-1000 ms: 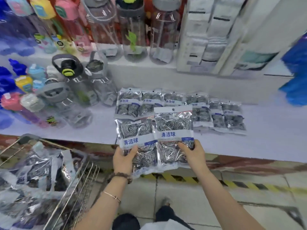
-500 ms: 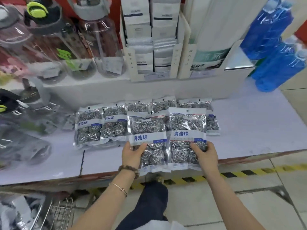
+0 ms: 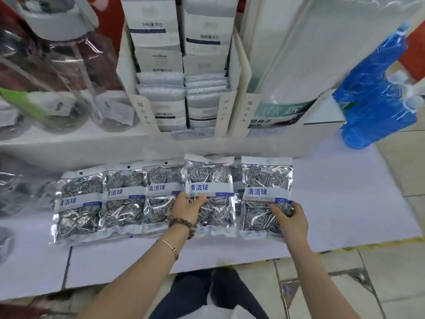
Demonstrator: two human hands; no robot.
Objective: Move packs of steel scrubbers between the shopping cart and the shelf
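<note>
Shiny packs of steel scrubbers with blue-lettered white bands lie in a row on the white shelf [image 3: 345,203]. My left hand [image 3: 187,209] grips one pack [image 3: 210,178] by its middle, over the row. My right hand [image 3: 291,218] holds another pack [image 3: 266,178] at its lower right, at the row's right end. Both packs lie flat or nearly flat on the shelf. Three more packs [image 3: 79,203] lie to the left. The shopping cart is out of view.
Boxed white cloths [image 3: 181,88] stand on the raised back shelf directly behind the row. Clear water bottles [image 3: 57,72] crowd the left, blue bottles in plastic wrap [image 3: 377,93] the right. The tiled floor and my legs show below the shelf edge.
Both hands carried the two packs forward from the shelf's front edge to the row and spread them apart. The view swung right, and the cart dropped out of sight.
</note>
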